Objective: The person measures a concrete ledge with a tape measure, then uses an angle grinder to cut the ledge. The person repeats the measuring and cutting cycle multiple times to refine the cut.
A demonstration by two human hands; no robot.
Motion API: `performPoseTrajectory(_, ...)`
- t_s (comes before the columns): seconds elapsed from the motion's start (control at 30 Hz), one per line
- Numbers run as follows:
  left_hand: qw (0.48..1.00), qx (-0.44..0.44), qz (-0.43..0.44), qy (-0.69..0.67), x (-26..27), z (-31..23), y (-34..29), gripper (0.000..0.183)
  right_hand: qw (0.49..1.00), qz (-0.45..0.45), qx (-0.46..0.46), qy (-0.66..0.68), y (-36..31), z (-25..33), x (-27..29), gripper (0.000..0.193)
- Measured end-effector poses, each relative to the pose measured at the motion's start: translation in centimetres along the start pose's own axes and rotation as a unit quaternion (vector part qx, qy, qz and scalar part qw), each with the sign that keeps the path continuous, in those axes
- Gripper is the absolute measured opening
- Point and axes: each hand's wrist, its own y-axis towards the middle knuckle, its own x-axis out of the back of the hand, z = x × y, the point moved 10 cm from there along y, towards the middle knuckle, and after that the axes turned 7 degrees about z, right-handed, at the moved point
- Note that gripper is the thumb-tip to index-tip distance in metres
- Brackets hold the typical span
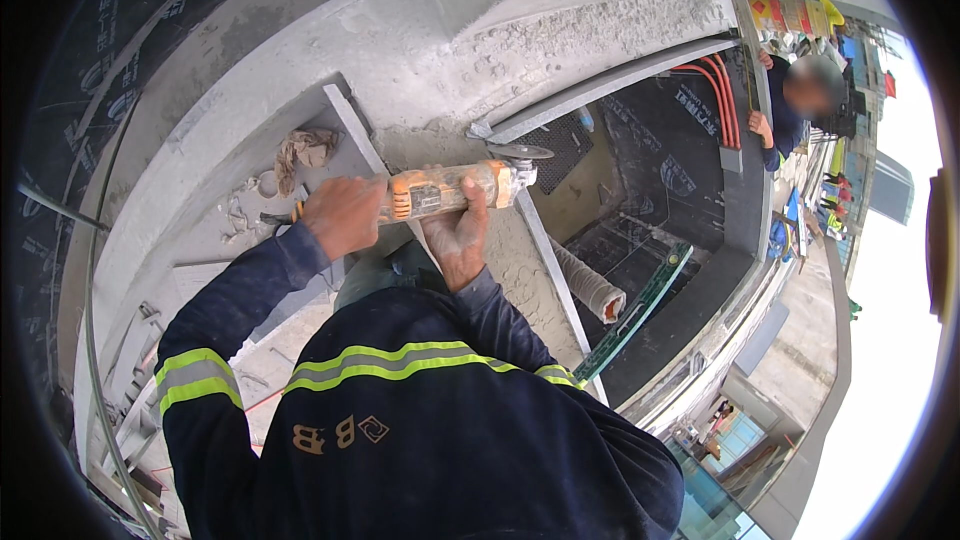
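Observation:
Both my hands are closed on an orange, dust-coated angle grinder [425, 193], held level across the front of me. My left hand [345, 214] wraps round its rear end. My right hand [460, 245] grips the body from below near the head, with the thumb up along the side. The thin round disc [520, 151] sits at the grinder's right end, close to the corner of a grey strip frame [610, 90]. Whether the disc touches the strip or spins, I cannot tell. Rough mortar [430, 145] lies just beyond the tool.
A dark-lined recess [680, 200] at right holds orange-red pipes [722, 100], a wrapped tube [588, 282] and a green level [640, 305]. Another person [795, 105] grips the far wall's edge. A crumpled rag [303, 155] lies at left. A cable [95, 340] runs down the left side.

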Motion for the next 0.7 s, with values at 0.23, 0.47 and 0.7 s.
performPoseTrajectory(0.23,0.999,-0.006,-0.033,-0.011,0.2,0.1,-0.5,0.022,1.000,-0.011,-0.001,-0.025,-0.3,0.0,-0.3,0.064)
performPoseTrajectory(0.47,0.998,-0.032,-0.053,-0.014,0.4,-0.5,0.1,0.023,1.000,-0.016,0.011,-0.012,0.3,0.7,1.1,0.063)
performPoseTrajectory(0.7,1.000,-0.009,-0.021,-0.015,-0.3,0.3,-0.3,0.022,1.000,-0.010,-0.003,-0.014,0.0,-0.3,0.2,0.061)
